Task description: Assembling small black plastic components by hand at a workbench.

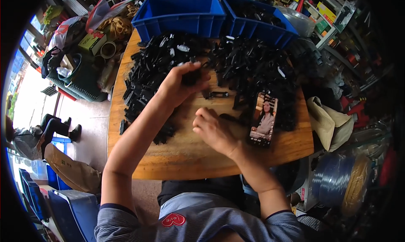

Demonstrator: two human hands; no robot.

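Note:
Small black plastic parts lie heaped on the wooden table, in a left pile (pixel 145 73) and a right pile (pixel 249 64). My left hand (pixel 172 86) is raised over the inner edge of the left pile, its fingers curled round a dark clump of these black plastic parts; motion blurs the fingertips. Lower and to the right, my right hand (pixel 214 131) hovers above the bare wood with its fingers bent together. Whatever it may hold is hidden. A single black part (pixel 218 94) lies flat between the two piles, beyond my right hand.
Two blue bins stand at the table's far edge: the left bin (pixel 181 24) and the right bin (pixel 253 27), which has black parts inside. A phone (pixel 264 119) with a lit screen rests right of my right hand. The wooden table (pixel 190 164) curves at its near edge.

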